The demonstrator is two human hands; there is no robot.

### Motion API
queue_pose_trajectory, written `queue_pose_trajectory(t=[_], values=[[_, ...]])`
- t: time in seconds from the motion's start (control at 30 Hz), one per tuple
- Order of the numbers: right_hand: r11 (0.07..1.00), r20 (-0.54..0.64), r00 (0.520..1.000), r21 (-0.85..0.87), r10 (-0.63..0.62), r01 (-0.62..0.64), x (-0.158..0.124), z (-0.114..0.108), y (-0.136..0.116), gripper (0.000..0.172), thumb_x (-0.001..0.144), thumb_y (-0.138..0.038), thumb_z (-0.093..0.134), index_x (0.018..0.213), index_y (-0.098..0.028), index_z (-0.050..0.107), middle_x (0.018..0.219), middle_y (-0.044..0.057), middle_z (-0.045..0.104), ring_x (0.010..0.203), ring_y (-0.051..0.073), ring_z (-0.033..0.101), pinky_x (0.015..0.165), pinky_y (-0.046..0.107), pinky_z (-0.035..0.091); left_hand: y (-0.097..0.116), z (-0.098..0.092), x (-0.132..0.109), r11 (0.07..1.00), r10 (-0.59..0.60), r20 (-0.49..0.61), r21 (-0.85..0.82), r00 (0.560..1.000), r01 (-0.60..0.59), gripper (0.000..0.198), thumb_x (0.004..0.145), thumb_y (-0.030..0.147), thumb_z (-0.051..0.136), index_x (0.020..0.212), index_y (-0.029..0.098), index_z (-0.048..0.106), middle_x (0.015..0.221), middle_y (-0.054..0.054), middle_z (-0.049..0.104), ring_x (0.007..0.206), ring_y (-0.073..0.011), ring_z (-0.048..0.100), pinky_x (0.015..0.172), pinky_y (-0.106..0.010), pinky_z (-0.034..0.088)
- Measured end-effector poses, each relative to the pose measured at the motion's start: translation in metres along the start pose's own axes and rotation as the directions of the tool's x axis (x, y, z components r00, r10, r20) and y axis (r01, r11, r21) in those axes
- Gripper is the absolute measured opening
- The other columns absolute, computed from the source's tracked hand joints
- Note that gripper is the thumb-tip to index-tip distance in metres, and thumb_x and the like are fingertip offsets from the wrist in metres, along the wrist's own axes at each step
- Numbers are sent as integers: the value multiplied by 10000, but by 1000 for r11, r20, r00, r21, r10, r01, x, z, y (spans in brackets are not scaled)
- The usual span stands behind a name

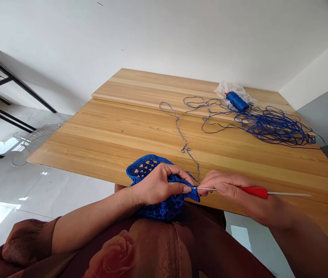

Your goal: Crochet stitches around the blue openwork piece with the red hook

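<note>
My left hand (159,185) is closed on a blue crocheted piece (143,166) held at the near edge of the wooden table (117,135), thumb and fingers pinching its right border. My right hand (239,195) grips a crochet hook with a red handle (255,192); its metal tip points left into the work beside my left thumb. A blue yarn strand (185,148) runs from the work up across the table to a loose tangle (274,127) and a blue spool (237,101).
The spool lies on a crumpled clear plastic bag (224,88) at the far right of the table. A black metal frame (4,96) stands at the left over a glossy white floor. White wall behind the table.
</note>
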State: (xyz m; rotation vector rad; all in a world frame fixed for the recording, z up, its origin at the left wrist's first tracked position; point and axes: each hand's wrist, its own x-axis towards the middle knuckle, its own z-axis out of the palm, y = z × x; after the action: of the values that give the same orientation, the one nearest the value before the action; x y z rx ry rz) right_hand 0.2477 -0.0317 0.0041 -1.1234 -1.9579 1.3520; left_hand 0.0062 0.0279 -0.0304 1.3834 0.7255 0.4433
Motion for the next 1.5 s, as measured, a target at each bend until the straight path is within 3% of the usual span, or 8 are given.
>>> queue_pose_trajectory(t=[0.17,0.27,0.43,0.7,1.0,1.2,1.37,1.5], values=[[985,-140,988,150,-59,80,14,21,29,357,1027,-456,480,900,-204,698,826,35,681,799,173,648,750,329,545,-2,-1,1,972,-101,1,-216,995,99,147,716,241,816,806,137,762,738,-25,721,662,-123,600,694,-244,482],[969,-315,919,-143,-236,200,13,38,36,325,998,-502,517,989,-222,683,891,54,684,861,207,651,777,357,544,-5,-2,3,932,-188,-33,-320,982,168,237,665,276,856,835,135,771,758,-35,726,673,-135,614,715,-264,495],[742,-282,820,-628,-497,234,8,49,37,255,981,-353,578,1190,-211,612,1100,116,710,1023,255,685,917,403,562,-9,1,6,915,-252,-81,-343,964,210,247,656,301,857,803,127,762,730,-37,721,659,-136,608,697,-267,480],[797,-487,795,-604,-363,-5,15,67,42,187,973,-181,492,1122,-235,592,1088,81,737,964,214,731,849,334,584,-7,7,2,996,-20,-257,81,966,43,152,773,292,761,808,145,755,822,-42,765,776,-180,657,729,-270,498],[717,-443,762,-696,-472,39,15,67,45,238,938,-143,536,1155,-223,593,1126,92,742,1033,230,706,973,428,510,-11,8,2,998,-28,-231,-59,973,15,190,781,270,774,906,128,787,912,-70,795,856,-202,706,823,-293,539],[700,-415,811,-714,-412,-10,14,60,36,170,931,-194,562,1092,-199,615,983,96,727,930,253,681,866,425,512,-13,13,2,999,40,-291,40,956,-30,183,789,293,781,903,151,801,913,-62,802,875,-212,718,845,-298,545],[768,-346,859,-634,-378,83,21,51,36,505,919,-463,626,1288,-137,518,1263,200,620,1187,311,587,967,453,505,-14,18,2,994,90,-266,90,960,-68,144,793,260,772,896,167,810,932,-54,810,905,-222,725,891,-311,533],[811,-347,877,-581,-331,76,24,50,36,355,928,-535,567,1019,-194,602,991,111,682,992,279,623,841,426,486,-14,19,1,996,77,-264,60,961,-64,171,789,288,783,906,169,821,954,-63,814,921,-227,730,887,-307,533]])
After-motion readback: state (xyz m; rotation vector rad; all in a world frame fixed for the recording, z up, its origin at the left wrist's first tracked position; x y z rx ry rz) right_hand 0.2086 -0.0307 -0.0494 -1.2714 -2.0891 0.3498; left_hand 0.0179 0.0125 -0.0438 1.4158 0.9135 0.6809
